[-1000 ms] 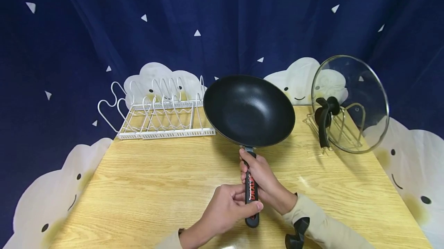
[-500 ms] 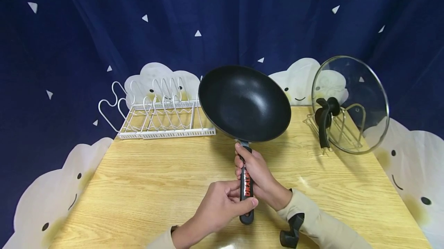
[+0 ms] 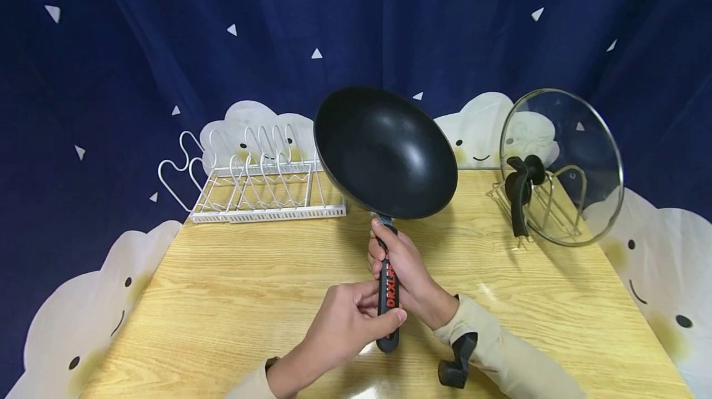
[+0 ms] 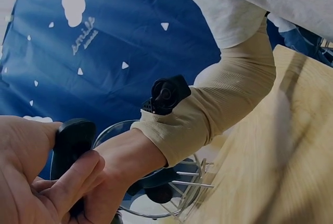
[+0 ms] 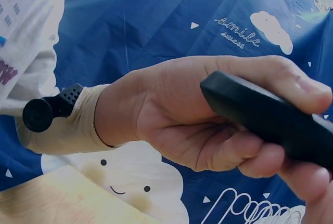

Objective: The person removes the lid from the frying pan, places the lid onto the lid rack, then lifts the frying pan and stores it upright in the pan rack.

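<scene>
While the right hand (image 3: pixel 408 269) grips the handle (image 3: pixel 389 291) near its upper end and the left hand (image 3: pixel 346 320) pinches the lower end, the black pan (image 3: pixel 386 155) is held tilted above the tabletop (image 3: pixel 250 275). Presumably stiff, front-heavy and smooth-coated, it is best grasped by the handle.

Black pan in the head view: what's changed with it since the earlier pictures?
The black pan has shifted up and to the left in the picture, and its bowl looks tipped a little more toward the camera. The left hand and right hand moved with it, both keeping hold of its handle. The white rack and glass lid stayed put.
</scene>
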